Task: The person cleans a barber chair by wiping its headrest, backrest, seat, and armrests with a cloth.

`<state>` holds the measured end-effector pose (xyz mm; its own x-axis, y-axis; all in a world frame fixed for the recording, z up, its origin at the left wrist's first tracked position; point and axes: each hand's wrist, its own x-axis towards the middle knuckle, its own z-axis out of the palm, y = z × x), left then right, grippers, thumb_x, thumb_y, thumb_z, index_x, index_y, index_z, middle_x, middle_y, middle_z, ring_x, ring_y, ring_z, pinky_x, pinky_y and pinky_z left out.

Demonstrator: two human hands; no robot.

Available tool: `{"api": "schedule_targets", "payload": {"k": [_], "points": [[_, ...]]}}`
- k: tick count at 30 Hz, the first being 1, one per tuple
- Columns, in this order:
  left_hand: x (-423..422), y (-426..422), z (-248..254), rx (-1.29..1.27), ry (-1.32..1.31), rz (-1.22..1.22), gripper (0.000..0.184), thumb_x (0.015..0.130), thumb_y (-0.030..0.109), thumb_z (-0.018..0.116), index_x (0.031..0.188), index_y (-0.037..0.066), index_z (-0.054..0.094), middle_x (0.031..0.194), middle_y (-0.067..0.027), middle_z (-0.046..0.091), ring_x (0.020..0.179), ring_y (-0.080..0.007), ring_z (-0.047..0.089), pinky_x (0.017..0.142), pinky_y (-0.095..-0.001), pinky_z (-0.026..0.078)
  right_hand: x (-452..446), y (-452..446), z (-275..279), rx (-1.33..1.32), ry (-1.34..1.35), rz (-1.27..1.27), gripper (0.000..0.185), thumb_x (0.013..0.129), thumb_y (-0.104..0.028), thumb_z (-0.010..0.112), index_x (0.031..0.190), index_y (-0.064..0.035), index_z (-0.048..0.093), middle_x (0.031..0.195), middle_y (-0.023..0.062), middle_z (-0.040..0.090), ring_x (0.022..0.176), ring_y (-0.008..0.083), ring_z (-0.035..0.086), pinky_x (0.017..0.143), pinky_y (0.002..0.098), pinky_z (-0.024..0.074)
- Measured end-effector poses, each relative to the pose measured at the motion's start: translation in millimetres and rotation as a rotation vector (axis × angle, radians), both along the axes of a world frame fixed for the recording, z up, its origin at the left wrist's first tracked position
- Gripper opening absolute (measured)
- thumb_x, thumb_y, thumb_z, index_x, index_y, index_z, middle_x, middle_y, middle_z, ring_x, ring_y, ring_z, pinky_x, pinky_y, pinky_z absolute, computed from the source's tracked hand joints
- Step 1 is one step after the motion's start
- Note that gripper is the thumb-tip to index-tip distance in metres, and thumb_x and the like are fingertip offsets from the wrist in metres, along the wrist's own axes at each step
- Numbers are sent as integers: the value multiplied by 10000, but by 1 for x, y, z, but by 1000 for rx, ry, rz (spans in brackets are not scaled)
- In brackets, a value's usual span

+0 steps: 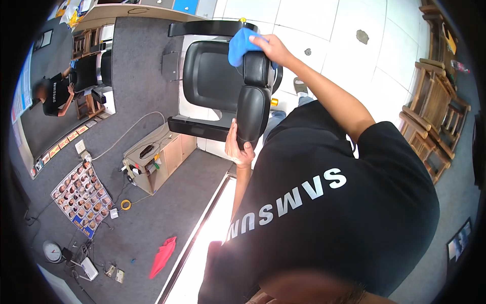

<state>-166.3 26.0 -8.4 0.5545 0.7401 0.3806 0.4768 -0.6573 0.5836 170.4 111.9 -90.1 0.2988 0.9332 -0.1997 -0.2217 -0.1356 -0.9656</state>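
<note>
A black barber chair (215,76) stands in front of me, facing the mirror wall. My right hand (273,49) grips a bright blue cloth (240,46) and presses it to the far end of the padded backrest (255,70). Part of the cloth hangs over the edge, and some fingertips are hidden under it. At the near end, a second black cushion (252,114) tops the chair. My left hand (239,152) lies against the lower end of this cushion, fingers stretched out and thumb apart.
To the left are a wall mirror (61,86), a small wooden cabinet (162,164) with cables, and a haircut poster (83,195). A red cloth (163,257) hangs lower down. Wooden chairs (428,121) line the right side. A shelf (121,12) runs along the top left.
</note>
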Motion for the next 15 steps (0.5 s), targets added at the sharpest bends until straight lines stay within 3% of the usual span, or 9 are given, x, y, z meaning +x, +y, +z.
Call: {"api": "schedule_targets", "payload": {"k": [2,5,8,9,12,15], "points": [[1,2,1,6,2,-3,598,1046,385,490,1351,-119,592,1311,-308,677,1194,-464,683,1030,-477,545,12,23,-57,-14,-34,-25,521,1054,-454,572,1055,42,732,1082,114,728,934,170,672,876,319,531],[-4,2,0,16,5,-9,592,1050,379,479,1349,-119,594,1307,-307,680,1190,-462,685,1027,-477,546,8,28,-117,-256,203,-68,570,1032,-516,574,1188,10,727,1159,139,721,991,203,682,916,355,542],[-6,2,-1,16,0,6,590,1060,385,468,1342,-115,601,1297,-295,688,1175,-455,692,1018,-476,550,7,22,-153,-446,365,-189,693,986,-574,590,1285,43,697,1241,206,699,1118,286,673,1006,397,507],[-5,2,1,11,5,17,590,1064,390,464,1337,-113,606,1290,-289,692,1168,-453,695,1013,-475,552,8,21,-148,-432,477,-162,686,993,-562,579,1301,41,689,1312,224,673,1224,304,640,1073,431,469],[-17,-3,-3,-35,12,48,627,1085,437,437,1311,-118,620,1248,-281,706,1136,-438,709,988,-459,564,-2,25,-130,-424,266,-156,685,989,-557,589,1303,44,688,1320,213,668,1251,289,620,1093,428,450],[-24,-1,-8,-51,19,60,621,1085,440,425,1296,-106,633,1229,-267,720,1114,-436,718,970,-462,570,-12,9,-69,-273,303,-182,647,989,-527,601,1233,63,705,1246,192,710,1224,247,624,1052,408,458]]}}
